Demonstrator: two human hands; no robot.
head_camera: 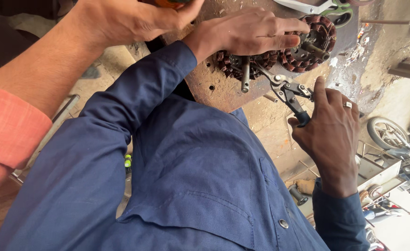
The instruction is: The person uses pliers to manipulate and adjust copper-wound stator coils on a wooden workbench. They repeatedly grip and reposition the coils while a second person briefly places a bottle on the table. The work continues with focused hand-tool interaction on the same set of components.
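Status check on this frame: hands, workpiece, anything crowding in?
Left hand pressing on the stators. Right hand gripping pliers, tips at the windings. Co-worker's hand crowding the bench top left.

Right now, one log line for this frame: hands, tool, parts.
left hand: pressing on wound stators | right hand: gripping pliers, tip at the stators | bench: worn wood | co-worker's hand: on bench edge
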